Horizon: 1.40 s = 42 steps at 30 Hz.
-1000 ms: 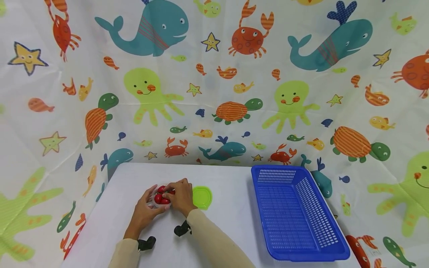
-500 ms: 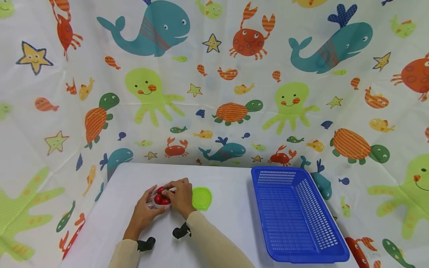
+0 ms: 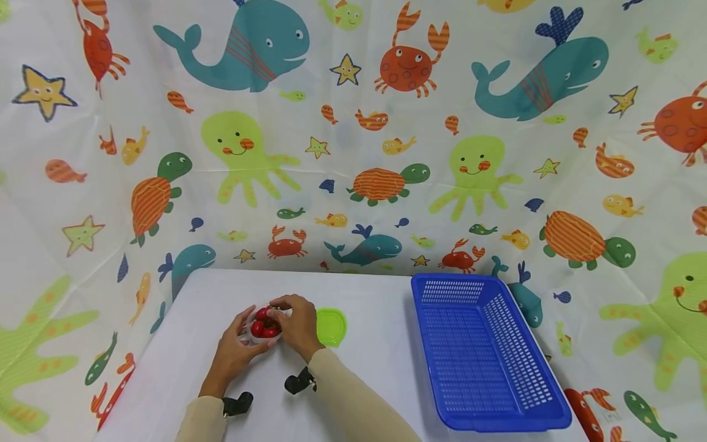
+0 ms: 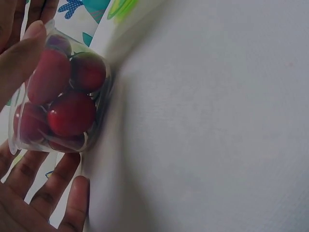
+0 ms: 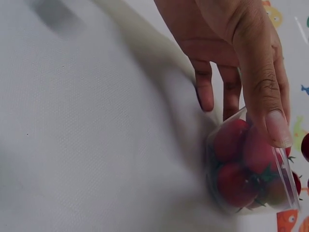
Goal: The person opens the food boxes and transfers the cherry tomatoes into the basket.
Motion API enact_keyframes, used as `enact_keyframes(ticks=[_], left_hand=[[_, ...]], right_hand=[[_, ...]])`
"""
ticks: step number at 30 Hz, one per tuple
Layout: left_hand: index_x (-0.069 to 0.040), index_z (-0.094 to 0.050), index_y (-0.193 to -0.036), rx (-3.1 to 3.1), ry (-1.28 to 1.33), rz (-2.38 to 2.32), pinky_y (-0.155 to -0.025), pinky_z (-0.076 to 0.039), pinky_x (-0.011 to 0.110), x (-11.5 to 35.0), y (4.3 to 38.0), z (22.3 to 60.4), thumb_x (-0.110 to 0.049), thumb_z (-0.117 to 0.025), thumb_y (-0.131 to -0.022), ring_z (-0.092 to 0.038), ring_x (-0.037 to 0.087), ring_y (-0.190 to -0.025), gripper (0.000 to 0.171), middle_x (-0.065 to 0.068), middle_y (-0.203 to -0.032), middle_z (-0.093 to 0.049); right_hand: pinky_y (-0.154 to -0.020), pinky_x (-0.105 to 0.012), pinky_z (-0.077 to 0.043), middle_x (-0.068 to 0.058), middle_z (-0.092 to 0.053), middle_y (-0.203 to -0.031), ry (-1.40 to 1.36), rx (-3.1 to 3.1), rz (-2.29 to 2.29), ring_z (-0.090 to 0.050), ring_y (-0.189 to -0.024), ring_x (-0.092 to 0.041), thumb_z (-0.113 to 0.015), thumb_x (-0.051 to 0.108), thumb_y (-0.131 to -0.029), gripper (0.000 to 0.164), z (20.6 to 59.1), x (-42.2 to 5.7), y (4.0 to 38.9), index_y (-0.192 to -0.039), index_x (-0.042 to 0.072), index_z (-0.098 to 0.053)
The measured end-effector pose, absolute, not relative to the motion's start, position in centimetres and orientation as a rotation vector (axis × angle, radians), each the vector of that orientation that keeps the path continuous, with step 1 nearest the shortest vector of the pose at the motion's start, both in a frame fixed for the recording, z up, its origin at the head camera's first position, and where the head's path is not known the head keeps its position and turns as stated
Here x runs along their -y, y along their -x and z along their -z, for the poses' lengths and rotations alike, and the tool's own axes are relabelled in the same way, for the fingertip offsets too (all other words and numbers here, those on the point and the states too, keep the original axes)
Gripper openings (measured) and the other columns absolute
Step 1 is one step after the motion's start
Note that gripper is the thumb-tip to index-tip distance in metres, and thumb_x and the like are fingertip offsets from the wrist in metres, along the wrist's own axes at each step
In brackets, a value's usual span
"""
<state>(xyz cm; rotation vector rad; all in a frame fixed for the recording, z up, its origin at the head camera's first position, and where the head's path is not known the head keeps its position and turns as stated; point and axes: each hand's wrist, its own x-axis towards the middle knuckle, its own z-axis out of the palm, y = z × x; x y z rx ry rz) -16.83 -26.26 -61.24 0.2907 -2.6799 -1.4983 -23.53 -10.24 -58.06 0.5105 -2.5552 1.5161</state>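
Note:
A small clear plastic tub (image 5: 289, 186) holds several red cherry tomatoes (image 3: 264, 328) with green stalks. My left hand (image 3: 234, 350) grips the tub from the left; its thumb (image 5: 277, 123) lies along the near wall and the other fingers wrap the far side. From the right, my right hand (image 3: 300, 322) reaches over the tub's top, thumb and forefinger bent together on a tomato at the upper right. That tomato is largely covered by the fingers. In the left wrist view only some right-hand fingers (image 4: 44, 10) show; the right wrist view does not show the right hand.
A lime-green lid (image 3: 331, 327) lies on the white table (image 3: 381, 344), just right of the hands. Farther right stands a large blue perforated basket (image 3: 491, 356). Behind the table hangs a curtain (image 3: 353, 147) printed with sea animals.
The right thumb and fingers shift slightly over the tomatoes at the tub's upper right. The left hand keeps its grip; lid and basket stay put while the head view moves a little.

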Motion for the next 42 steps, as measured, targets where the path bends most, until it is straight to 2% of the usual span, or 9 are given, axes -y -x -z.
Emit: enact_keyframes(ticks=[9, 16, 24, 32, 39, 42], left_hand=[[-0.028, -0.024, -0.159, 2.686, -0.289, 1.517, -0.106, -0.045, 0.057, 26.2, 17.1, 61.1, -0.054, -0.084, -0.073, -0.042, 0.045, -0.138, 0.108, 0.016, -0.162, -0.03], [-0.029, -0.021, -0.159, 2.705, -0.333, 1.527, -0.108, -0.045, 0.056, 25.9, 17.0, 60.9, -0.058, -0.083, -0.072, -0.04, 0.043, -0.139, 0.111, 0.014, -0.163, -0.029], [-0.027, -0.022, -0.159, 2.713, -0.331, 1.507, -0.106, -0.046, 0.058, 26.0, 17.1, 60.9, -0.056, -0.082, -0.073, -0.041, 0.045, -0.137, 0.109, 0.018, -0.161, -0.03], [-0.03, -0.019, -0.16, 2.738, -0.341, 1.511, -0.106, -0.047, 0.057, 26.4, 17.2, 60.9, -0.061, -0.08, -0.073, -0.04, 0.043, -0.138, 0.111, 0.018, -0.161, -0.03], [-0.031, -0.02, -0.159, 2.733, -0.335, 1.512, -0.104, -0.049, 0.056, 26.4, 17.2, 60.9, -0.06, -0.08, -0.073, -0.04, 0.042, -0.137, 0.109, 0.017, -0.161, -0.03], [-0.031, -0.021, -0.159, 2.73, -0.332, 1.509, -0.102, -0.05, 0.056, 26.3, 17.2, 61.1, -0.06, -0.081, -0.073, -0.041, 0.042, -0.136, 0.109, 0.017, -0.161, -0.031]], right_hand=[[-0.084, -0.013, -0.055, 0.016, -0.069, -0.108, -0.558, 2.463, -1.639, -0.066, -0.093, 0.002, -0.072, 0.03, -0.089, 0.024, 57.9, 9.5, 23.5, -0.112, 0.032, -0.072], [-0.086, -0.014, -0.055, 0.014, -0.069, -0.109, -0.602, 2.401, -1.679, -0.069, -0.098, -0.002, -0.073, 0.026, -0.09, 0.024, 56.4, 8.3, 23.7, -0.114, 0.03, -0.072], [-0.088, -0.016, -0.055, 0.017, -0.069, -0.106, -0.597, 2.39, -1.67, -0.064, -0.094, 0.003, -0.071, 0.029, -0.09, 0.024, 54.6, 6.8, 24.3, -0.113, 0.033, -0.072], [-0.085, -0.021, -0.057, 0.013, -0.071, -0.105, -0.637, 2.282, -1.701, -0.067, -0.092, 0.0, -0.073, 0.025, -0.089, 0.022, 52.9, 4.9, 24.8, -0.111, 0.024, -0.074], [-0.086, -0.021, -0.058, 0.014, -0.07, -0.105, -0.629, 2.261, -1.7, -0.068, -0.093, 0.0, -0.074, 0.025, -0.088, 0.023, 51.3, 3.1, 25.2, -0.111, 0.027, -0.073], [-0.085, -0.022, -0.058, 0.012, -0.07, -0.106, -0.612, 2.252, -1.671, -0.068, -0.093, -0.002, -0.075, 0.025, -0.088, 0.025, 51.0, 2.2, 25.4, -0.113, 0.021, -0.074]])
